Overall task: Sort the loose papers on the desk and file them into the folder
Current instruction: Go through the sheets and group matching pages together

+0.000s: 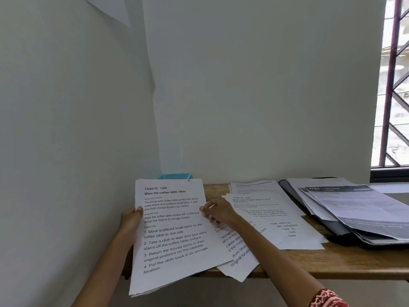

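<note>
A thin stack of white printed sheets (174, 238), headed "Wipe the coffee table clean", is held tilted up above the desk's left end. My left hand (131, 220) grips its left edge, thumb on top. My right hand (218, 212) pinches its right edge. More loose printed papers (276, 220) lie fanned on the wooden desk (332, 260) under and right of my right arm. A dark open folder (336, 229) lies at the right, with several sheets (363, 207) lying on it.
A light blue basket (174, 176) stands at the back left corner, mostly hidden behind the held sheets. White walls close off the left and back. A barred window (394, 85) is at the far right. One loose sheet overhangs the desk's front edge.
</note>
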The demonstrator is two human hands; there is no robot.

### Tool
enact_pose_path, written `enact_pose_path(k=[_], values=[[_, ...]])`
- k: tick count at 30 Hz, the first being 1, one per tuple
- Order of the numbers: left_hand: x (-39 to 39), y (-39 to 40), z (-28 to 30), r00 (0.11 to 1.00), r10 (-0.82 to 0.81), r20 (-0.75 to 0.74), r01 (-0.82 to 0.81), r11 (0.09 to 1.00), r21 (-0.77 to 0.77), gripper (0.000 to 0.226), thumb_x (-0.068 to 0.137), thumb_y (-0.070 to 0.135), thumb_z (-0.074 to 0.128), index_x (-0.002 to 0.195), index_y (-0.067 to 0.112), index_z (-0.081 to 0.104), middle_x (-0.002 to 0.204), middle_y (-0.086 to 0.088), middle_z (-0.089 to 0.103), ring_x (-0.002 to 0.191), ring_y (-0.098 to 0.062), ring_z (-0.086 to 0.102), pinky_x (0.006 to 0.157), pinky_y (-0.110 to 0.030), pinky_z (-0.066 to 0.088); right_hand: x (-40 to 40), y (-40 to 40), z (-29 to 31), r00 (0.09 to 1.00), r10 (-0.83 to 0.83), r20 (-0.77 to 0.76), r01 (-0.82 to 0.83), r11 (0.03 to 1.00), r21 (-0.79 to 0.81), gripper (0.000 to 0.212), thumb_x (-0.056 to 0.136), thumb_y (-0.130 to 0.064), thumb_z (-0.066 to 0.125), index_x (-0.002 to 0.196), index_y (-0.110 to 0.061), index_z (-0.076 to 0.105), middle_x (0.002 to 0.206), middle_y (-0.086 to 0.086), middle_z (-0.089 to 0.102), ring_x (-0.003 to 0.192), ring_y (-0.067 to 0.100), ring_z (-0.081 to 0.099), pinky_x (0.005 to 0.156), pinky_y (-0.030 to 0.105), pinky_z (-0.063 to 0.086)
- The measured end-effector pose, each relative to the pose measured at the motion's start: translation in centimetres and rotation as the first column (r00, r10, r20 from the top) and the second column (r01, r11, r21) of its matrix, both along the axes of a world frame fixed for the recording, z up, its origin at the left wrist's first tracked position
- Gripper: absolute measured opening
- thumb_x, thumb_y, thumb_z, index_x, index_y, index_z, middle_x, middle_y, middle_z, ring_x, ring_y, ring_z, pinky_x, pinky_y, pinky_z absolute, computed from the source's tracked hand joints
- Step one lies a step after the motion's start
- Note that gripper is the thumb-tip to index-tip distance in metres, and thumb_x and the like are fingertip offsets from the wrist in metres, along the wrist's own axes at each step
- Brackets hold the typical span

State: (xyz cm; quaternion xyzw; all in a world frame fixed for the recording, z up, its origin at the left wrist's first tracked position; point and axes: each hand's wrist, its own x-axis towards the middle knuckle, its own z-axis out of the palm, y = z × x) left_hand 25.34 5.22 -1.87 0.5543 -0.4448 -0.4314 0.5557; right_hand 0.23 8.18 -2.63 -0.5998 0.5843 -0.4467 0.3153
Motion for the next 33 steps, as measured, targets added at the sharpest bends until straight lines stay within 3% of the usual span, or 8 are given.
enact_pose_path(k=[3, 7, 10, 13, 15, 18, 24, 33], values=[[-1.0, -0.6, -0.2, 1.000, -0.002, 0.005, 0.002, 1.000, 0.030, 0.028, 0.100, 0.010, 0.042, 0.116, -0.006, 0.056, 0.118, -0.021, 0.060, 0.108, -0.038, 0.058, 0.094, -0.044, 0.046, -1.9, -0.2, 0.3, 0.992, -0.129, -0.009, 0.127, 0.986, -0.108, 0.017, 0.090, -0.027, 0.063, 0.083, -0.012, 0.062, 0.075, 0.000, 0.065, 0.054, 0.010, 0.057, 0.046, 0.018, 0.047], [-2.7, -1.1, -1.1, 0.994, -0.008, 0.111, 0.001, 0.998, 0.063, 0.025, 0.099, 0.005, 0.041, 0.111, -0.010, 0.057, 0.109, -0.020, 0.060, 0.100, -0.035, 0.058, 0.088, -0.039, 0.046, -6.0, -0.4, 0.9, 0.916, -0.365, -0.164, 0.345, 0.928, -0.136, 0.011, 0.089, -0.026, 0.063, 0.082, -0.017, 0.063, 0.095, 0.004, 0.067, 0.081, 0.018, 0.062, 0.073, 0.031, 0.051], [-3.7, -0.9, -2.4, 0.969, 0.030, 0.246, -0.038, 0.999, 0.030, 0.025, 0.097, 0.004, 0.041, 0.108, -0.008, 0.060, 0.093, -0.013, 0.058, 0.085, -0.026, 0.054, 0.074, -0.029, 0.038, -9.9, 0.2, 1.1, 0.728, -0.510, -0.457, 0.509, 0.850, -0.138, 0.023, 0.091, -0.022, 0.056, 0.107, -0.006, 0.060, 0.111, 0.009, 0.064, 0.105, 0.024, 0.058, 0.084, 0.031, 0.046], [-4.3, -0.6, -3.0, 0.928, 0.095, 0.360, -0.097, 0.995, -0.013, 0.026, 0.098, 0.009, 0.041, 0.107, -0.002, 0.063, 0.098, -0.015, 0.064, 0.081, -0.027, 0.055, 0.072, -0.031, 0.040, -13.3, 1.3, 1.3, 0.488, -0.432, -0.758, 0.666, 0.746, 0.004, 0.051, 0.089, -0.042, 0.057, 0.126, -0.008, 0.046, 0.125, 0.014, 0.055, 0.120, 0.030, 0.046, 0.092, 0.037, 0.041], [-4.7, -0.7, -3.2, 0.898, 0.122, 0.424, -0.122, 0.992, -0.028, 0.026, 0.098, 0.013, 0.041, 0.105, 0.002, 0.064, 0.100, -0.016, 0.066, 0.080, -0.028, 0.056, 0.071, -0.032, 0.041, -14.5, 1.7, 1.2, 0.491, -0.363, -0.792, 0.708, 0.696, 0.120, 0.071, 0.084, -0.054, 0.062, 0.133, -0.007, 0.041, 0.133, 0.018, 0.048, 0.126, 0.035, 0.041, 0.092, 0.039, 0.042], [-5.5, -0.8, -3.7, 0.868, 0.155, 0.471, -0.132, 0.988, -0.082, 0.027, 0.099, 0.018, 0.038, 0.101, 0.008, 0.064, 0.098, -0.013, 0.067, 0.084, -0.031, 0.061, 0.075, -0.035, 0.048, -15.1, 1.9, 1.2, 0.511, -0.374, -0.774, 0.725, 0.671, 0.154, 0.080, 0.079, -0.056, 0.067, 0.135, -0.005, 0.041, 0.139, 0.021, 0.044, 0.128, 0.038, 0.039, 0.094, 0.041, 0.043], [-6.0, -0.5, -4.1, 0.867, 0.173, 0.467, -0.127, 0.983, -0.129, 0.026, 0.099, 0.018, 0.039, 0.099, 0.008, 0.063, 0.101, -0.014, 0.066, 0.087, -0.032, 0.060, 0.074, -0.034, 0.043, -15.1, 1.9, 1.5, 0.546, -0.381, -0.746, 0.733, 0.648, 0.206, 0.079, 0.075, -0.055, 0.072, 0.133, -0.009, 0.043, 0.137, 0.018, 0.046, 0.127, 0.039, 0.041, 0.096, 0.043, 0.042], [-6.1, -0.5, -4.2, 0.868, 0.184, 0.462, -0.107, 0.976, -0.187, 0.025, 0.099, 0.016, 0.039, 0.094, 0.004, 0.061, 0.096, -0.015, 0.065, 0.082, -0.030, 0.058, 0.070, -0.033, 0.041, -14.5, 2.5, 2.1, 0.493, -0.414, -0.765, 0.803, 0.555, 0.218, 0.085, 0.074, -0.063, 0.067, 0.131, -0.008, 0.038, 0.130, 0.015, 0.047, 0.119, 0.030, 0.040, 0.083, 0.034, 0.045]])
